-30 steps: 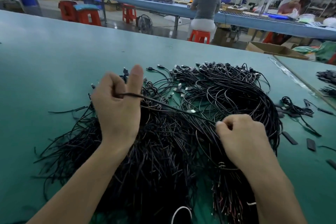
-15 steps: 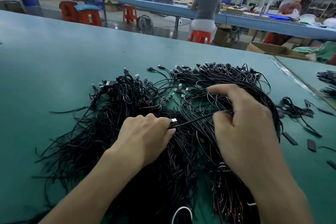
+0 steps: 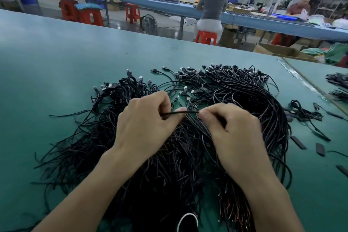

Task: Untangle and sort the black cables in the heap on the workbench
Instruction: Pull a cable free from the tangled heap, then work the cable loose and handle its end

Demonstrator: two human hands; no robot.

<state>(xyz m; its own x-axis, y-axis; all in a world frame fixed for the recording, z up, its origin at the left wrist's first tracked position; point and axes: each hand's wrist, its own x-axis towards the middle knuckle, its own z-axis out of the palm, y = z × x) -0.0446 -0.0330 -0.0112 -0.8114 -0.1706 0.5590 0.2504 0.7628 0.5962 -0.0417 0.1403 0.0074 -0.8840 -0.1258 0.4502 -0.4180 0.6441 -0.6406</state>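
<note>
One black strand (image 3: 180,112) is pinched at both ends of a short taut span, by the left hand (image 3: 145,124) with curled fingers and by the right hand (image 3: 231,133) at thumb and fingertip. The hands are held close together, just above the middle of the heap (image 3: 169,171) on the green counter (image 3: 56,66). The strand's long axis is laid left to right. Neither hand is nearer. Which side leads to the buried length cannot be told; a sideways draw is judged likely.
</note>
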